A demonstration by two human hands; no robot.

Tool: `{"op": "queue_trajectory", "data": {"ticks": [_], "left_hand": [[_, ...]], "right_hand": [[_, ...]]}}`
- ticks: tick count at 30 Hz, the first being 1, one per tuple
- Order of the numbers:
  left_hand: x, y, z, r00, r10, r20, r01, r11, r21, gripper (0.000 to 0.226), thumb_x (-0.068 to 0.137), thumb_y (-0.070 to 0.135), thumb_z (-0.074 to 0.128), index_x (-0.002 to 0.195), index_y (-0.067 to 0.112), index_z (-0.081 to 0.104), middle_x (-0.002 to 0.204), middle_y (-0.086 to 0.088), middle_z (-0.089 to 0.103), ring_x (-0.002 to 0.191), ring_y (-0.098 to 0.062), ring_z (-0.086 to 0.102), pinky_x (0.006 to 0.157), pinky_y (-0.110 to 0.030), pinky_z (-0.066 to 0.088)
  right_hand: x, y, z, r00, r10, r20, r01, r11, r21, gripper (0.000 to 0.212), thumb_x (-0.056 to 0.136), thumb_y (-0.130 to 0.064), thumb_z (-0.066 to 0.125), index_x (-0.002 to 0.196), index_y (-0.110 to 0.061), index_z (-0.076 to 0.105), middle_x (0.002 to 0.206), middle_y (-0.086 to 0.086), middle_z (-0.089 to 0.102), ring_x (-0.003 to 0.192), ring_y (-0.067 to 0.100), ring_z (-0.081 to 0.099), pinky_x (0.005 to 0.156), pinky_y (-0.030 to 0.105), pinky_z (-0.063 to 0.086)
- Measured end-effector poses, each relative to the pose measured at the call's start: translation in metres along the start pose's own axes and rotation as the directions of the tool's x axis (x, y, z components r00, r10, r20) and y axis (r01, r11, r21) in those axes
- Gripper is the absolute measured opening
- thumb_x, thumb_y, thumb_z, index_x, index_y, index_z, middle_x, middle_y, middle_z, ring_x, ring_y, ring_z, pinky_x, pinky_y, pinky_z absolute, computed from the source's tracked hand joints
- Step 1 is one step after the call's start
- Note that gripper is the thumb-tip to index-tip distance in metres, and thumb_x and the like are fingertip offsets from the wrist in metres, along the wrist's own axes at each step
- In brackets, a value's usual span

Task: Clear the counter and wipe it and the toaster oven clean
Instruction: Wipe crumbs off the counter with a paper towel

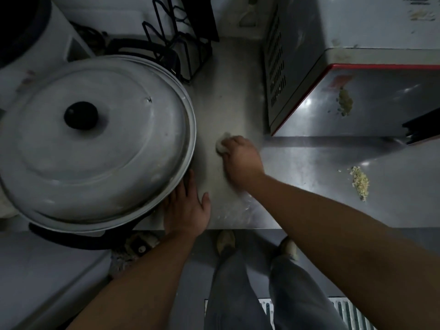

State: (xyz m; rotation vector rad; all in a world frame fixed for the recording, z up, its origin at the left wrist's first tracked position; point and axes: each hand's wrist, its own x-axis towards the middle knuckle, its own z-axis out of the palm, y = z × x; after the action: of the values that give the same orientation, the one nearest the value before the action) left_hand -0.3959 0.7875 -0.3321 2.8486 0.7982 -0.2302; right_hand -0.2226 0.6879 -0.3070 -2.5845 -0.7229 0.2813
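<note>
Readable text: none anywhere in the view.
Toaster oven [357, 75] top: a red patch near the red-edged front corner, perhaps a sticker; whatever is on it is too blurred to read.
Toaster oven side panel: rows of vent slots only, no lettering.
Pot lid [95, 144]: bare metal with a black knob, no brand mark to be made out.
Counter [309, 177]: plain steel, no markings.
</note>
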Motion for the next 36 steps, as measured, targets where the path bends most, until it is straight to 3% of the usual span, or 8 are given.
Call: {"op": "queue_trajectory", "data": {"ticks": [8,14,18,28,33,36], "left_hand": [[0.001,0.001,-0.001,1.0,0.005,0.019,-0.005,1.0,-0.007,0.078,0.09,0.053,0.038,0.156,0.012,0.032,0.155,-0.021,0.037,0.137,-0.041,0.038,0.11,-0.055,0.032],[0.002,0.006,-0.004,0.997,-0.036,0.072,0.035,0.999,0.016,0.08,0.09,0.055,0.036,0.158,0.014,0.025,0.16,-0.019,0.03,0.141,-0.04,0.033,0.114,-0.054,0.027],[0.003,0.008,-0.006,0.996,-0.04,0.074,0.04,0.999,0.002,0.08,0.088,0.053,0.034,0.157,0.011,0.03,0.16,-0.021,0.029,0.142,-0.042,0.032,0.116,-0.053,0.026],[0.005,0.01,-0.007,0.996,-0.044,0.076,0.044,0.999,-0.002,0.081,0.084,0.051,0.032,0.155,0.012,0.035,0.159,-0.019,0.033,0.138,-0.043,0.038,0.113,-0.056,0.032],[0.007,0.011,-0.008,0.997,-0.033,0.075,0.033,0.999,-0.006,0.079,0.083,0.048,0.034,0.15,0.007,0.044,0.153,-0.021,0.042,0.129,-0.046,0.047,0.105,-0.057,0.04],[0.008,0.01,-0.011,0.995,-0.048,0.082,0.048,0.999,0.005,0.078,0.083,0.049,0.035,0.149,0.009,0.045,0.153,-0.019,0.044,0.128,-0.044,0.05,0.103,-0.056,0.043]], "right_hand": [[-0.037,0.008,-0.004,0.927,-0.308,0.214,0.327,0.943,-0.058,0.042,0.078,-0.01,0.063,0.119,-0.017,0.071,0.12,0.008,0.064,0.108,0.032,0.056,0.09,0.043,0.049],[-0.115,0.054,-0.015,0.888,-0.379,0.259,0.408,0.91,-0.068,0.043,0.076,-0.022,0.065,0.119,-0.022,0.068,0.121,0.002,0.064,0.109,0.028,0.058,0.085,0.04,0.05],[-0.155,0.096,-0.028,0.91,-0.365,0.196,0.383,0.922,-0.059,0.038,0.082,-0.024,0.05,0.115,-0.021,0.07,0.118,0.001,0.065,0.107,0.025,0.059,0.086,0.037,0.05],[-0.177,0.113,-0.025,0.965,-0.263,-0.01,0.262,0.964,-0.047,0.028,0.08,-0.022,0.056,0.103,-0.017,0.072,0.105,0.003,0.065,0.094,0.026,0.06,0.077,0.034,0.051],[-0.158,0.097,-0.001,0.975,-0.219,-0.036,0.218,0.976,-0.029,0.042,0.079,-0.017,0.062,0.12,-0.01,0.069,0.122,0.01,0.064,0.111,0.031,0.059,0.102,0.037,0.043],[-0.122,0.072,0.004,0.98,-0.191,-0.053,0.19,0.981,-0.033,0.046,0.086,-0.021,0.054,0.128,-0.002,0.064,0.13,0.016,0.062,0.12,0.034,0.056,0.103,0.044,0.048]]}}
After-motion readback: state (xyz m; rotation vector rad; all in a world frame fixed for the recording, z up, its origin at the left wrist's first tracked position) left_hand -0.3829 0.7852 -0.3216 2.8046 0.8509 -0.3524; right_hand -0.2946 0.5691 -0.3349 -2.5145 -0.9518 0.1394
